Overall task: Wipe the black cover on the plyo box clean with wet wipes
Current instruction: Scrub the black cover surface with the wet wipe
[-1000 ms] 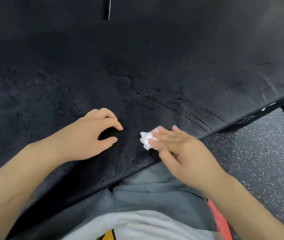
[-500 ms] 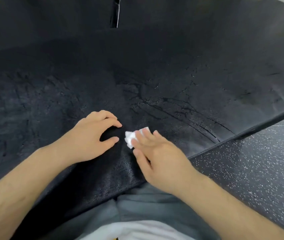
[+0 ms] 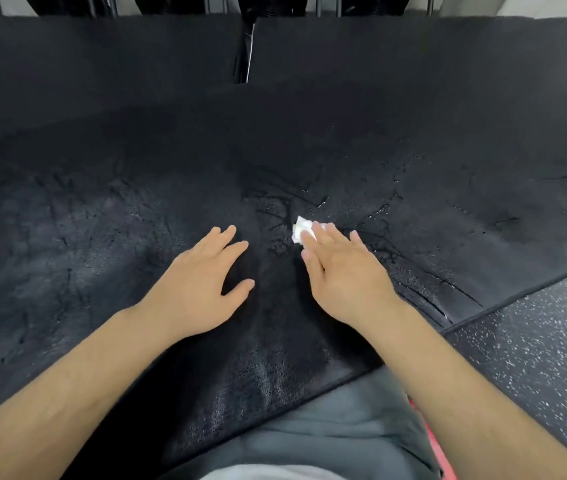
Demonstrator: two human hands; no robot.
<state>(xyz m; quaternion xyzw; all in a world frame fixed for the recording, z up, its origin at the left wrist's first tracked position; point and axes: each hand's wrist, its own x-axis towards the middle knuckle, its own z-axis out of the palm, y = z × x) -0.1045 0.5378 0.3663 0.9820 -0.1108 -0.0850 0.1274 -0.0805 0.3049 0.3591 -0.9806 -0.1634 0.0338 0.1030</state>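
Observation:
The black cover (image 3: 109, 237) of the plyo box fills most of the view, its surface cracked and scuffed near the middle and glistening with wet patches. My right hand (image 3: 342, 275) lies flat on it with straight fingers and presses a crumpled white wet wipe (image 3: 300, 229) under the fingertips. Only the wipe's far left part shows beyond the fingers. My left hand (image 3: 199, 289) rests on the cover to the left of the wipe, fingers spread and nearly straight, holding nothing.
The cover's front edge runs diagonally at the lower right, with speckled black rubber flooring (image 3: 534, 351) beyond it. A second black pad (image 3: 413, 53) lies behind, split by a narrow gap (image 3: 244, 53). My grey trousers (image 3: 327, 434) are at the bottom.
My right hand has pushed the wipe away from me, up the cover. My left hand's fingers have uncurled and spread flat. The view has tilted up, showing the pads behind.

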